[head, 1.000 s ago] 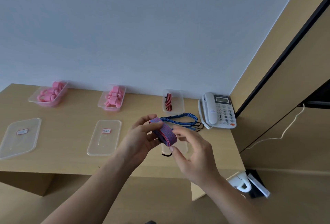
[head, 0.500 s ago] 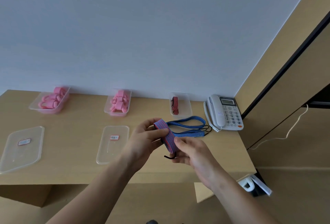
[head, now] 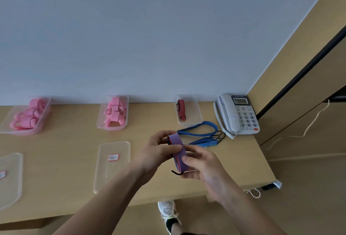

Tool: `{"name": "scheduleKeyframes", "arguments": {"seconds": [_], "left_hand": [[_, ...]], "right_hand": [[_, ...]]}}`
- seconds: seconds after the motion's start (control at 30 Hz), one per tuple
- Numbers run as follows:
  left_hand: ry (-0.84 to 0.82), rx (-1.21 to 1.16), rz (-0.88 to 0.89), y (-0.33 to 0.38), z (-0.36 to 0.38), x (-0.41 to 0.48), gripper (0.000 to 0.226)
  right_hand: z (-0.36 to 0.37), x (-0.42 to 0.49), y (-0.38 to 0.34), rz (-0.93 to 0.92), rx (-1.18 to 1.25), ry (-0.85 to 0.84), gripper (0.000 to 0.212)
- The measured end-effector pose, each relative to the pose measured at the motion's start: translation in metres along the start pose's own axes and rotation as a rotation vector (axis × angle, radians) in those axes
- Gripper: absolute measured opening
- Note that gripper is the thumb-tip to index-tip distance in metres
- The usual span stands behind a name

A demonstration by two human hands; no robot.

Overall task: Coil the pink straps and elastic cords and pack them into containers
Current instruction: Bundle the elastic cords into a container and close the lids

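A coiled blue-and-red elastic cord is held over the desk's front right part, its black hook sticking out below. My left hand grips the coil's upper part from the left. My right hand pinches its lower part from the right. Behind them a loose blue elastic cord with black hooks lies on the desk. At the back stand a clear container holding a red-and-black coiled cord, and two clear containers filled with coiled pink straps.
Two clear lids with labels lie flat on the wooden desk. A grey telephone sits at the back right corner. A wooden cabinet stands to the right. My shoe shows below the desk's front edge.
The coil has turned more upright between my hands and dropped a little. My right hand has closed in on its lower part. The view has tilted down.
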State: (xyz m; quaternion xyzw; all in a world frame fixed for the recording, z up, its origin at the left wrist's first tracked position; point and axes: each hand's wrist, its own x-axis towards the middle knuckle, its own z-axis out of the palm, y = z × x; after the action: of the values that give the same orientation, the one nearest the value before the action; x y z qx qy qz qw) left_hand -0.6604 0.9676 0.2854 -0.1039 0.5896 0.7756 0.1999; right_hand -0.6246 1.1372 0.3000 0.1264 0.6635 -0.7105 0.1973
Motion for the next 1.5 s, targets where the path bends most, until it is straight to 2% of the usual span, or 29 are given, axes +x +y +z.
{"name": "scheduleKeyframes", "arguments": {"seconds": [0.13, 0.27, 0.4, 0.5, 0.63, 0.83, 1.07, 1.23, 1.37, 1.5], "left_hand": [[0.035, 0.025, -0.046, 0.01, 0.004, 0.041, 0.044], [0.056, 0.046, -0.084, 0.022, 0.011, 0.09, 0.039], [0.19, 0.145, -0.107, 0.027, 0.014, 0.14, 0.039], [0.212, 0.243, -0.102, 0.023, 0.009, 0.17, 0.039], [0.3, 0.463, -0.075, 0.013, 0.011, 0.201, 0.035], [0.284, 0.714, -0.022, 0.001, 0.014, 0.222, 0.043], [0.283, 0.771, 0.028, -0.016, 0.011, 0.226, 0.044], [0.305, 0.762, 0.062, -0.021, 0.01, 0.228, 0.044], [0.308, 0.75, 0.067, -0.023, 0.009, 0.228, 0.046], [0.307, 0.758, 0.067, -0.023, 0.009, 0.226, 0.045]], "right_hand": [[-0.009, 0.038, -0.014, 0.019, 0.008, 0.059, 0.024], [-0.025, 0.087, -0.024, 0.067, 0.036, 0.126, 0.023], [-0.045, 0.144, -0.03, 0.122, 0.041, 0.295, 0.022], [-0.052, 0.186, -0.033, 0.127, -0.036, 0.412, 0.024], [-0.047, 0.229, -0.039, 0.102, -0.191, 0.482, 0.026], [-0.039, 0.264, -0.036, 0.124, -0.431, 0.495, 0.037], [-0.037, 0.275, -0.023, 0.05, -0.858, 0.465, 0.025], [-0.034, 0.273, -0.022, -0.046, -1.264, 0.387, 0.039], [-0.04, 0.271, -0.026, -0.117, -1.309, 0.451, 0.033], [-0.051, 0.272, -0.029, -0.185, -1.298, 0.412, 0.02]]}}
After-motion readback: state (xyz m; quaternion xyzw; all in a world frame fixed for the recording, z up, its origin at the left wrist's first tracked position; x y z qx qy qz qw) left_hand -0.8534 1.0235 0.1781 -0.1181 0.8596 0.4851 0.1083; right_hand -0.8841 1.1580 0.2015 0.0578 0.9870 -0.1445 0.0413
